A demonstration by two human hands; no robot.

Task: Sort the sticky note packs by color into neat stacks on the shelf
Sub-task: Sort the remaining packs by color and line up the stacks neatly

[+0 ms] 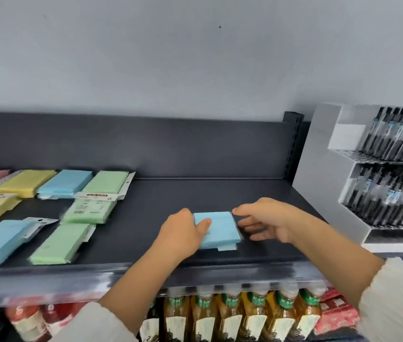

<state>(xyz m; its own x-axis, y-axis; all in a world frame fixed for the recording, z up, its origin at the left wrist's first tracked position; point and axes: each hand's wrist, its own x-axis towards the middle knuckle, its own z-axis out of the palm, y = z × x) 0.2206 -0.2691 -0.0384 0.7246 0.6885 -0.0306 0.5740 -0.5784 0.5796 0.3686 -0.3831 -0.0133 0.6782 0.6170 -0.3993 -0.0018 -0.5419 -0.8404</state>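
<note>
Your left hand [183, 233] presses its thumb flat on top of a blue sticky note pack [216, 229] lying on the dark shelf [257, 193], while your right hand [264, 222] hovers spread wide just beside the pack's right edge, fingertips at its far corner. Along the shelf's left end, under a plain grey wall [146, 58], lie loose pink, yellow, blue and green packs, unsorted, well apart from the one under your thumb. At the right a white display rack [319, 156] holds rows of black pens, and below the shelf stand bottled drinks [230, 314].
</note>
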